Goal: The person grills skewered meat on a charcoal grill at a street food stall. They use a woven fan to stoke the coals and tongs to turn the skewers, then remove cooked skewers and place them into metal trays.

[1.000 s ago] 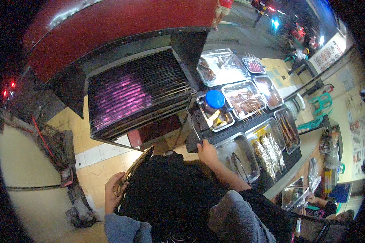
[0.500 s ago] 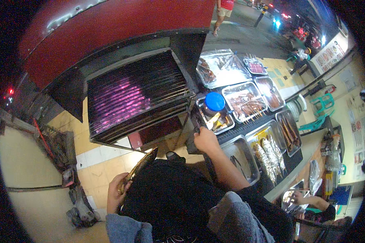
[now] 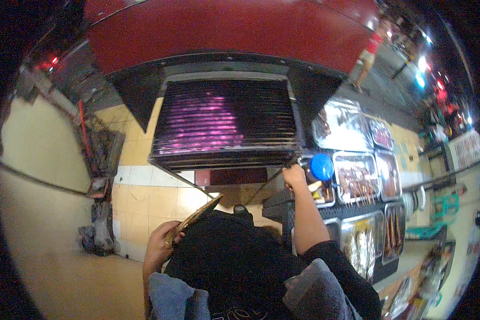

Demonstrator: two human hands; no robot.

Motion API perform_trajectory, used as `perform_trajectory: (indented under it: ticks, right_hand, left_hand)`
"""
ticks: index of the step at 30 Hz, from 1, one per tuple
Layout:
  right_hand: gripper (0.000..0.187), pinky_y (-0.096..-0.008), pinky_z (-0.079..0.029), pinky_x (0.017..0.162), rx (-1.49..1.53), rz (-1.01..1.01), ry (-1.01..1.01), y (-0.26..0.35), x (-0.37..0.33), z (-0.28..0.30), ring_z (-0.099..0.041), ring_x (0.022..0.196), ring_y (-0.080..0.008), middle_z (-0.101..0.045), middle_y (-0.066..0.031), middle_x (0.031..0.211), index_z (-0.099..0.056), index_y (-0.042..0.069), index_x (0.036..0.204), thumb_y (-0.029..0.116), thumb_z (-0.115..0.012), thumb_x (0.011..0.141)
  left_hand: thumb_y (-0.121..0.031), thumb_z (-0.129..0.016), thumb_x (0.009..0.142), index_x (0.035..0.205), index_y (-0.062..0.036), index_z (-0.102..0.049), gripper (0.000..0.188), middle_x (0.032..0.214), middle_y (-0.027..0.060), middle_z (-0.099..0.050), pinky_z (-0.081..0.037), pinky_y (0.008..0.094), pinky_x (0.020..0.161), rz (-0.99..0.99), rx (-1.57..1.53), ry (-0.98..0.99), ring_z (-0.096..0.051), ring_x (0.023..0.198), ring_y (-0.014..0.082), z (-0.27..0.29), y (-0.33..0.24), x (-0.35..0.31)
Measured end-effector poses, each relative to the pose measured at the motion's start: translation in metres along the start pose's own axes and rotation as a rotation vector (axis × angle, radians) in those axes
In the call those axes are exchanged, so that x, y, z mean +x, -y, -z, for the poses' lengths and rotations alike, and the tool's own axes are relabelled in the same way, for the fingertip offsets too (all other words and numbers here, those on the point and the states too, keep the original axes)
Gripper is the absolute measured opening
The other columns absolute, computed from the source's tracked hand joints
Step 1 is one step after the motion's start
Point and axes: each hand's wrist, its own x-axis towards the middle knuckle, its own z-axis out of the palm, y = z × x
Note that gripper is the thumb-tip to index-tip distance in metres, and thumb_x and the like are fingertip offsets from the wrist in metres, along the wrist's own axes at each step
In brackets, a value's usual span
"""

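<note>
My left hand (image 3: 161,240) is closed round the handle of a flat hand fan (image 3: 197,216), tan and seen nearly edge-on in front of my dark apron. My right hand (image 3: 294,177) is closed at the near right corner of the charcoal grill (image 3: 269,114), beside the trays. Something dark shows at its fingers, but I cannot make out what it is. Pinkish coals glow under the left and middle of the grill bars. Next to the right hand stands a jar with a blue lid (image 3: 321,167), in a tray of yellowish pieces (image 3: 320,192).
Metal trays stand on the right: skewered meat (image 3: 356,176), foil-wrapped fish (image 3: 360,248), long brown pieces (image 3: 392,232), and a plastic-covered tray (image 3: 341,125). A red panel (image 3: 224,32) rises behind the grill. A person in red (image 3: 373,45) is on the street. Dark clutter (image 3: 98,213) lies left.
My view has swung to the right, so the grill sits squarely ahead. My right hand has moved forward to the grill's corner; the left hand keeps hold of the fan.
</note>
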Motion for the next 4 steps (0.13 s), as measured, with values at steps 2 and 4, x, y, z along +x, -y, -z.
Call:
perform_trajectory:
  ticks: [2,4]
  right_hand:
    - [0.043,-0.0448,-0.05,0.046,0.125,0.042,0.016,-0.003,0.009,-0.004,-0.065,0.046,-0.0311,-0.066,-0.0193,0.06,-0.069,-0.007,0.084,0.034,-0.067,0.097]
    - [0.038,-0.0456,-0.053,0.052,0.038,0.137,-0.011,0.036,0.025,-0.014,-0.066,0.048,-0.0324,-0.067,-0.0151,0.06,-0.071,-0.006,0.098,0.032,-0.065,0.098]
  left_hand:
    - [0.0,-0.071,0.091,0.119,0.0036,-0.068,0.028,0.115,0.0145,-0.068,-0.056,0.032,0.088,0.015,0.046,-0.01,-0.068,0.103,0.0213,-0.002,-0.009,-0.005]
    - [-0.002,-0.069,0.094,0.12,0.0029,-0.068,0.026,0.117,0.0147,-0.068,-0.056,0.0327,0.09,-0.099,0.255,-0.041,-0.068,0.104,0.0215,0.005,-0.019,-0.016]
